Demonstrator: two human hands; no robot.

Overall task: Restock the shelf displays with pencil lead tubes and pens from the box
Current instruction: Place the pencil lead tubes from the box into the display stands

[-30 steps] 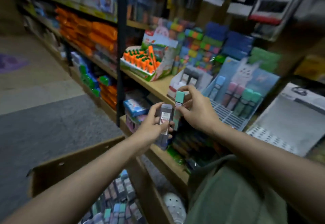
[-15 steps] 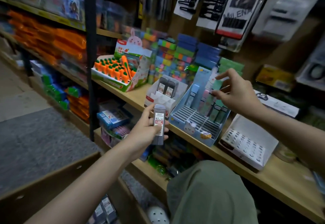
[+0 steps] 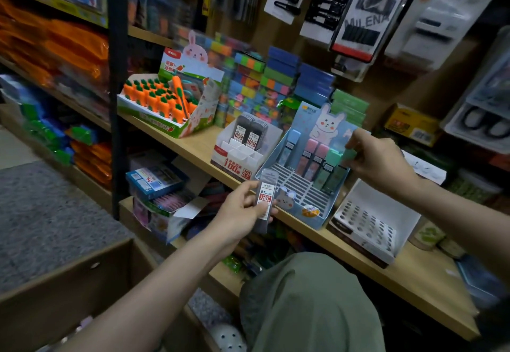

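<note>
Left hand (image 3: 242, 210) grips a grey lead tube (image 3: 265, 199); right hand (image 3: 378, 159) apparently pinches a green tube (image 3: 348, 155) over the blue display (image 3: 296, 186).

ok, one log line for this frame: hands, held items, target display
left hand: holds grey lead tube, off shelf | right hand: setting green tube into blue bunny display back row | white lead display: two tubes in
</note>
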